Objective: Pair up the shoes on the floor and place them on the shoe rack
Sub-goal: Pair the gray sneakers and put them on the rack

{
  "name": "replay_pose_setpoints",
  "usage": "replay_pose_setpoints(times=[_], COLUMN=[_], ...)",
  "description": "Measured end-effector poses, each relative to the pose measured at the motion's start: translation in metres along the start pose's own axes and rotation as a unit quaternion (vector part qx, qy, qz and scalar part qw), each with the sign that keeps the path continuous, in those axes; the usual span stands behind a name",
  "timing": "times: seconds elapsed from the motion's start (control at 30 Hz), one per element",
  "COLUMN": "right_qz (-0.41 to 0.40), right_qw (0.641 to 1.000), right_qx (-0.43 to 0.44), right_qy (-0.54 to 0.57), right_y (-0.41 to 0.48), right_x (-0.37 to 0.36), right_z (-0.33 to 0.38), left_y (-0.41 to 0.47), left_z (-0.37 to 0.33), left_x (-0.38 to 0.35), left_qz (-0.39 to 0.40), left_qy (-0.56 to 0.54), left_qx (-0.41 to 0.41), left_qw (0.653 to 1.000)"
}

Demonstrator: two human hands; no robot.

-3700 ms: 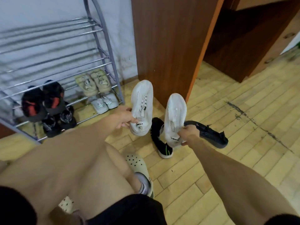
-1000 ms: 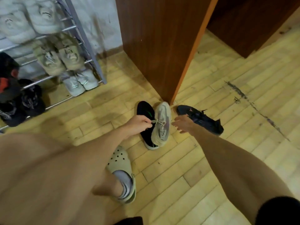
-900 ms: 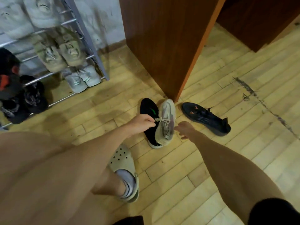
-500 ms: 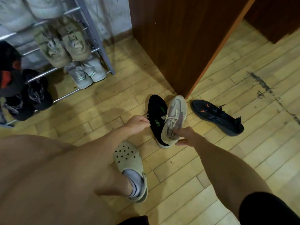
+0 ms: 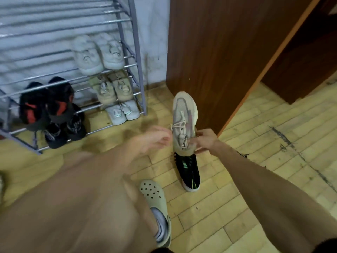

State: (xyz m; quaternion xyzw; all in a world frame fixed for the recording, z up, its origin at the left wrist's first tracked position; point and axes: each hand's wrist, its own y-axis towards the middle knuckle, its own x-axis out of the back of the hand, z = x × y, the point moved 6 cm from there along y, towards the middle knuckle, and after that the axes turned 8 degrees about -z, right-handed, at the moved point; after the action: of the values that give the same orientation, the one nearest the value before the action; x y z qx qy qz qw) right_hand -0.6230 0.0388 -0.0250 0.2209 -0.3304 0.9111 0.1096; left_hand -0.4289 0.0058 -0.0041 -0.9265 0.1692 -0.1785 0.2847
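A beige knit sneaker (image 5: pixel 184 123), toe up, hides the front of a black sneaker (image 5: pixel 188 170) lying on the wooden floor (image 5: pixel 209 216). The right hand (image 5: pixel 205 140) clamps its heel; the blurred left hand (image 5: pixel 155 138) hangs loosely open beside its laces, near the shoe rack (image 5: pixel 135 52).
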Motion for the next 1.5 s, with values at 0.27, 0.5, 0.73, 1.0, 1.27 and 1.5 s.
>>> replay_pose_setpoints(times=[0.27, 0.5, 0.73, 1.0, 1.27, 1.5], right_qz=[0.096, 0.246, 0.28, 0.285, 0.239, 0.188], right_qw=[0.973, 0.924, 0.893, 0.879, 0.88, 0.948], right_qx=[0.209, 0.293, 0.329, 0.323, 0.31, 0.182], right_qy=[0.006, 0.008, -0.128, -0.207, -0.268, -0.182], right_y=[-0.085, -0.175, -0.242, -0.299, -0.268, -0.188], right_x=[-0.079, -0.225, -0.376, -0.519, -0.576, -0.576], right_z=[0.186, 0.282, 0.295, 0.242, 0.175, 0.171], left_y=[-0.082, -0.171, -0.239, -0.286, -0.278, -0.22], left_z=[-0.05, 0.017, 0.139, 0.293, 0.41, 0.466], left_x=[0.162, 0.309, 0.394, 0.418, 0.405, 0.423], left_qz=[-0.11, -0.277, -0.375, -0.421, -0.41, -0.419], left_qy=[-0.036, -0.124, -0.154, -0.207, -0.249, -0.208], left_qx=[-0.119, -0.131, -0.099, -0.006, 0.106, 0.199], left_qw=[0.986, 0.944, 0.909, 0.883, 0.871, 0.861])
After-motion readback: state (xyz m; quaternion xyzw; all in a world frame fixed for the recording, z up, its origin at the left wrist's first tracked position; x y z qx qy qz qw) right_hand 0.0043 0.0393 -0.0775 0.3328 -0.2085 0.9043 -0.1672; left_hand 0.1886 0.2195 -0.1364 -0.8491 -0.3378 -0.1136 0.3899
